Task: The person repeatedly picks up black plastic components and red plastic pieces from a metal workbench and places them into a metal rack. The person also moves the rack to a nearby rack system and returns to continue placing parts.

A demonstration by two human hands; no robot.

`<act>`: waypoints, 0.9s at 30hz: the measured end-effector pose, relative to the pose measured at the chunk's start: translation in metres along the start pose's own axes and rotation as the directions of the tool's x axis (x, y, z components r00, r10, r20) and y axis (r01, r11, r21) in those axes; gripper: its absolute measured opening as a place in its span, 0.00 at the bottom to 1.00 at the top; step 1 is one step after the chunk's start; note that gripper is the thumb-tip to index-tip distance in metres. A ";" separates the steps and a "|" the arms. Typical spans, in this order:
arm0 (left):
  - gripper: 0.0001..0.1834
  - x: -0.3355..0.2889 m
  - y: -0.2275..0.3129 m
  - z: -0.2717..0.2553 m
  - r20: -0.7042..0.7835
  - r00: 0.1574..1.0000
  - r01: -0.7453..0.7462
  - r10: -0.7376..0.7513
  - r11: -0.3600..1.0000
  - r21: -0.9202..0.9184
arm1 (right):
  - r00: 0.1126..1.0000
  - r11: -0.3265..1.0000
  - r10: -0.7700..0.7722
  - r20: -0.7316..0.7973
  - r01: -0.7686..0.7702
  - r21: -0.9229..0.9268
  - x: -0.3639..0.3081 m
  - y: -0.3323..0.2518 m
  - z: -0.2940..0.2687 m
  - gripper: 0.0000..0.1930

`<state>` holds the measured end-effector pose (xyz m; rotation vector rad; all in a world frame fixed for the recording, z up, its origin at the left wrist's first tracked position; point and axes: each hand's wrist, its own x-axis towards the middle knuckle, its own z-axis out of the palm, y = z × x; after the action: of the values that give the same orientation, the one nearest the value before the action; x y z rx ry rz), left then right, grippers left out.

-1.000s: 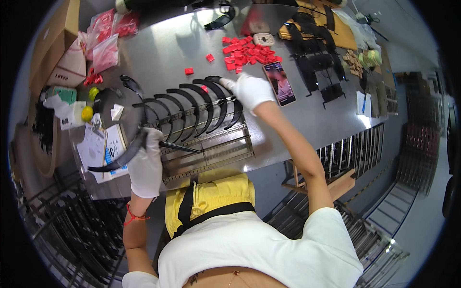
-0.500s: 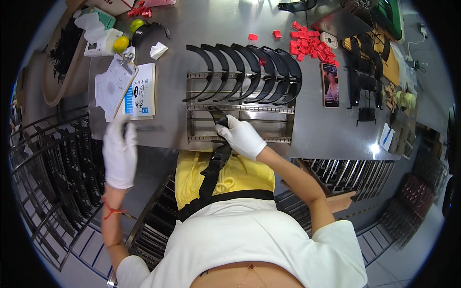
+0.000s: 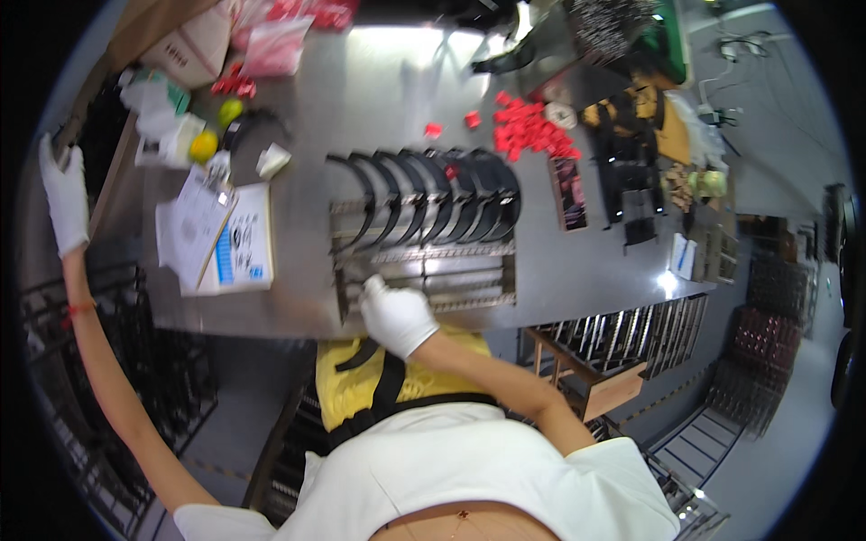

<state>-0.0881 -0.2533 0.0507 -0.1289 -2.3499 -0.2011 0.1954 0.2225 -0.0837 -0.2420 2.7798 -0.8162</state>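
Note:
My left hand (image 3: 65, 200), in a white glove, is stretched out to the far left beside the bin (image 3: 110, 185) of dark pieces. Its thumb and fingers are apart and hold nothing visible. My right hand (image 3: 397, 317), also gloved, is closed at the front edge of a slotted metal rack (image 3: 469, 300). Below it shows the end of a curved black strip (image 3: 357, 355), which it appears to grip; the rest is hidden behind the glove. Several curved black bands (image 3: 417, 200) stand side by side in the rack's far part.
Left on the steel table (image 3: 302, 108) lie a clipboard (image 3: 200, 225), papers and a yellow-green fruit (image 3: 203, 146). Red clips (image 3: 532, 131) and a phone (image 3: 569, 194) lie right of the rack. Wire racks of dark parts (image 3: 117, 361) stand below on the left.
My left hand has moved from beside the clipboard to the far-left bin. My right hand has shifted slightly left and toward me. The view has tilted, so the table appears lower.

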 end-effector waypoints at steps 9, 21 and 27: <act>0.29 -0.027 0.145 -0.001 0.283 0.936 0.309 -0.212 0.878 -0.366 | 0.998 0.999 -0.044 0.034 0.043 0.027 -0.002 0.001 0.001 0.09; 0.26 -0.074 0.180 -0.008 0.395 0.896 0.368 -0.203 0.838 -0.403 | 0.990 0.994 0.073 0.124 -0.062 -0.088 0.004 0.003 0.005 0.12; 0.28 -0.091 0.186 -0.009 0.436 0.879 0.380 -0.194 0.836 -0.395 | 0.970 0.976 -0.214 -0.119 0.206 -0.072 0.034 0.023 -0.074 0.18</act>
<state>0.0114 -0.0752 0.0125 -0.0394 -2.6521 -0.9885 0.1409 0.2719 -0.0418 -0.5212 2.9355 -0.8239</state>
